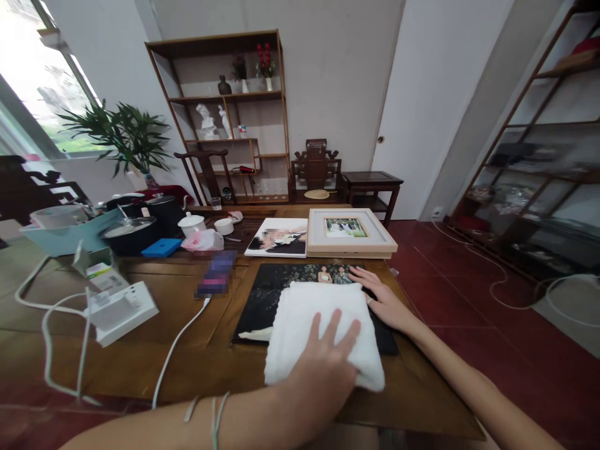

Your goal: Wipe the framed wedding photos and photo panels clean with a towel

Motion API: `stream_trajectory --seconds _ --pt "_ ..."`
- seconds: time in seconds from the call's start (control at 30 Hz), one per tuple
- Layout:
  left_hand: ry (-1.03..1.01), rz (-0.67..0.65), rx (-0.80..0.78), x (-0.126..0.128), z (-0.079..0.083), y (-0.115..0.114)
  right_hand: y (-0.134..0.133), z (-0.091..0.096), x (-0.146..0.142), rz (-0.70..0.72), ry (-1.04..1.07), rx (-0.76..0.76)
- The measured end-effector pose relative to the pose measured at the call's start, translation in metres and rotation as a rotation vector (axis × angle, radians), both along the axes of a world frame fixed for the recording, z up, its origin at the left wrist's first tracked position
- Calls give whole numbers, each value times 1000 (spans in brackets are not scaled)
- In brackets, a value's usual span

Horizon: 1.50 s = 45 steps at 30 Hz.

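A folded white towel (295,337) lies over a dark photo print or panel (262,294) with two small figures near its top edge. My left hand (323,369), coming in from the lower left with thin bands on the wrist, rests on the towel with its fingers spread. Its thumb is mostly hidden. Along the panel's right side, my right hand (382,300) lies flat with fingers stretched out, wearing a ring, just beside the towel. The towel covers the panel's middle.
Behind the panel lie a white-edged photo print (281,250) and a light wood picture frame (384,240). To the left are a phone (215,275) on a white cable, a power strip (124,312), a blue box (162,247), pots and a lidded cup (191,224). The table's right edge is close.
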State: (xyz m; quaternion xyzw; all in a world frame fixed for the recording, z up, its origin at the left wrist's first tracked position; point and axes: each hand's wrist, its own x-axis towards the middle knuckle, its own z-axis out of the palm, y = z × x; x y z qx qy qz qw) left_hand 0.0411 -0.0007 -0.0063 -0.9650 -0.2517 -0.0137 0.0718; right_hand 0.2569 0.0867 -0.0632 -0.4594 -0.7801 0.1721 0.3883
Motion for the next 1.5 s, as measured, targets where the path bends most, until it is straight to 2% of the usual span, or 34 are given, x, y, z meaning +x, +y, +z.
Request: stream_trajectory --seconds 0.07,0.13,0.27,0.37,0.47,0.53,0.63,0.73,0.8,0.87,0.97,1.03,1.17,1.33,1.5 --pt "-5 -10 -24 -2 3 -8 0 -1 1 5 19 10" --pt "-6 4 -49 -2 7 -2 0 0 0 -8 40 -2" --pt "-40 126 -41 7 12 40 1 3 -3 -77 116 -66" --pt "-87 192 4 24 9 73 1 5 -4 -115 203 -100" --pt "-96 183 56 40 3 83 0 6 -3 -158 292 -98" --pt "-70 131 85 45 -1 69 -1 7 -2 -182 335 -105" --pt "-43 -21 108 38 -7 26 -3 10 -2 -184 338 -134" --pt "-99 -151 109 15 -11 -13 -4 12 -3 -177 295 -130" --pt "-110 -157 69 -4 -9 -22 -5 12 -3 -175 256 -115" --pt "-78 -42 5 -25 -2 -14 -5 12 -3 -168 204 -100" --pt "-11 318 -57 -55 12 17 -7 12 -4 -154 122 -73" --pt "-2 454 -95 -72 20 38 -8 12 -4 -143 80 -56" --pt "-22 467 -145 -87 19 55 -8 11 -3 -119 59 -47" --pt "-56 476 -103 -82 13 50 -6 9 0 -105 114 -77" --pt "-50 465 -107 -83 18 53 -3 7 1 -91 90 -87"
